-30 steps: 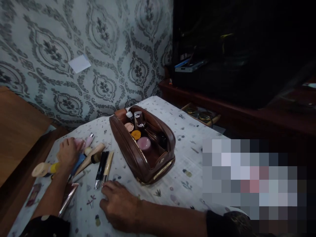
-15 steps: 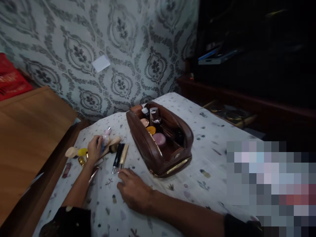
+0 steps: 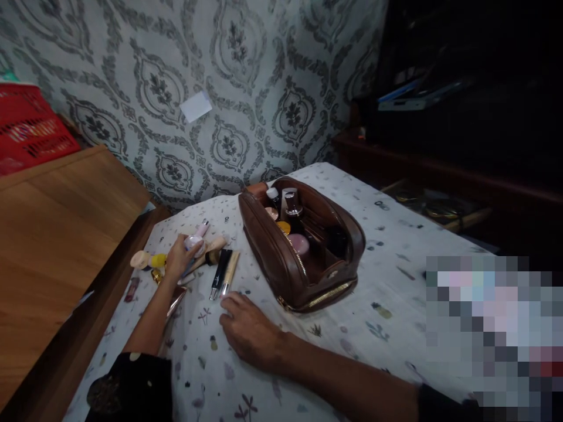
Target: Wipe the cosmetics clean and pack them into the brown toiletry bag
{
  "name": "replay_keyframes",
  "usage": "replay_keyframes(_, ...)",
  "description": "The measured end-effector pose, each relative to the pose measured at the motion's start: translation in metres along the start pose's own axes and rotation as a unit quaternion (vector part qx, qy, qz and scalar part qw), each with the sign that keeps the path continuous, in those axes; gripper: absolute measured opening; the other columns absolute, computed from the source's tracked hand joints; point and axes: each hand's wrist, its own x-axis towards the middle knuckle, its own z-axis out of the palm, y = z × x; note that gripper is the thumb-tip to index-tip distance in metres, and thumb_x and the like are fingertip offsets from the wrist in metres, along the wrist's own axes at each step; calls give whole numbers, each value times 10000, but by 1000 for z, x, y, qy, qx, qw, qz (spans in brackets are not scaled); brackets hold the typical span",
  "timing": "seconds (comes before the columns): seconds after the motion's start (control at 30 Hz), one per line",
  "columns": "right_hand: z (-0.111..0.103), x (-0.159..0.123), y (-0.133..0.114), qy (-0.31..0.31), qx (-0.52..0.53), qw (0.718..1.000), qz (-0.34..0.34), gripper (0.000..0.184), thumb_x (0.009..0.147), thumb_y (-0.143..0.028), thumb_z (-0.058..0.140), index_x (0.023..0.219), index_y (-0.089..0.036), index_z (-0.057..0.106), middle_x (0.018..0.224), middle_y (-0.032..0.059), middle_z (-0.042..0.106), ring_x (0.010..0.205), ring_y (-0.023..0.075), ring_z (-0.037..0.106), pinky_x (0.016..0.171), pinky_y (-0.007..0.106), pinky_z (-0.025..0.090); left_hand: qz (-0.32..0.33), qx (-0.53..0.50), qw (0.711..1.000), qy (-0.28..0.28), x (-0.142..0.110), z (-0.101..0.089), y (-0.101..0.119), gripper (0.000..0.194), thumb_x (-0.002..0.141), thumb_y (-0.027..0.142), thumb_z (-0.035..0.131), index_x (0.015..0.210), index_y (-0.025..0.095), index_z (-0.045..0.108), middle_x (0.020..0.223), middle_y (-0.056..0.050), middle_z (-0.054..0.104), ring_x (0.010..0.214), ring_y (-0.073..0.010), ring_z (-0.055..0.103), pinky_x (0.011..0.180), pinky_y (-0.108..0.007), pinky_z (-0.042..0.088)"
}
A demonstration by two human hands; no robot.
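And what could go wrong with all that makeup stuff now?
The round jar might slip from the left hand onto the things beside it. The right hand, close to the ends of the two slim tubes, could nudge them out of line. And the brown bag is open, so a bump might spill its bottles.

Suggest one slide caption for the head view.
Left hand holds a round container; right hand rests by two tubes, open bag nearby.

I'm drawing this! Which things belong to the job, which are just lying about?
Job, probably:
- open brown leathery bag
- round pale container in left hand
- slim black tube, slim beige tube by right hand

Just there:
- red plastic basket
- flat white rectangle
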Motion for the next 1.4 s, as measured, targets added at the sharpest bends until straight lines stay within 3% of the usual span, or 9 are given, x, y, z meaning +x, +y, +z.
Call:
replay_keyframes(0.17, 3, 0, 2, 3, 2, 1000, -4, 146, 894, -130, 544, 910, -102, 687, 1074, 161, 644, 1177, 290, 503, 996, 401, 477, 22, -14, 999, 28, -20, -4, 12, 422, 823, 557, 620, 1085, 239, 533, 954, -46, 684, 845, -250, 657, 727, -345, 491)
replay_keyframes(0.3, -1, 1, 2, 13, 45, 999, 9, 153, 923, -145, 521, 921, -117, 671, 1040, 137, 654, 1095, 253, 534, 994, 371, 473, 95, -33, 988, 117, -45, -10, 23, 343, 866, 536, 576, 1004, 223, 558, 945, -54, 666, 854, -252, 649, 732, -361, 504)
replay_keyframes(0.43, -10, 2, -2, 32, 130, 985, 108, 234, 931, -171, 530, 1132, -98, 624, 1105, 145, 659, 1102, 251, 552, 978, 369, 487, 129, -44, 974, 181, -70, -22, 34, 341, 903, 539, 564, 1002, 214, 586, 938, -71, 658, 878, -261, 647, 768, -395, 517)
replay_keyframes(0.67, -11, 3, -2, 96, 260, 935, 221, 510, 873, -167, 551, 1364, -110, 425, 1245, 183, 595, 1152, 275, 573, 1020, 446, 472, 297, -49, 925, 232, -117, -24, 65, 191, 899, 355, 682, 1027, 235, 608, 985, -57, 702, 911, -227, 683, 770, -353, 522)
replay_keyframes(0.8, -9, 4, 3, 141, 311, 909, 238, 571, 837, -171, 610, 1361, -137, 386, 1237, 159, 612, 1116, 259, 598, 973, 423, 496, 287, -89, 944, 133, -136, -25, 77, 110, 953, 351, 575, 938, 250, 617, 860, -32, 709, 804, -204, 681, 724, -334, 517)
replay_keyframes(0.9, -8, 5, 5, 166, 329, 890, 267, 488, 849, -228, 643, 1279, -166, 423, 1218, 143, 613, 1069, 245, 616, 897, 401, 522, 189, -158, 968, 39, -141, -29, 78, 222, 967, 395, 464, 873, 255, 608, 758, -23, 690, 707, -198, 657, 680, -332, 527)
replay_keyframes(1.07, -9, 6, 7, 174, 341, 885, 264, 475, 853, -251, 675, 1258, -192, 433, 1181, 110, 634, 1031, 222, 624, 866, 372, 519, 54, -260, 964, -17, -132, -30, 74, 256, 926, 450, 480, 867, 240, 614, 807, -25, 699, 787, -205, 659, 738, -319, 547)
replay_keyframes(1.2, -9, 6, 7, 148, 328, 904, 230, 346, 842, -148, 633, 1170, -181, 528, 1108, 81, 643, 1017, 210, 613, 884, 355, 515, 107, -265, 952, -106, -113, -34, 73, 263, 921, 413, 498, 921, 213, 667, 910, -47, 726, 893, -217, 677, 832, -322, 540)
replay_keyframes(1.4, -7, 4, 8, 106, 262, 936, 209, 550, 828, -125, 606, 1361, -128, 470, 1279, 149, 538, 1198, 257, 531, 1064, 431, 447, 271, -89, 919, -273, -68, -44, 87, 355, 854, 188, 434, 983, 237, 761, 984, -67, 750, 952, -234, 686, 888, -331, 515)
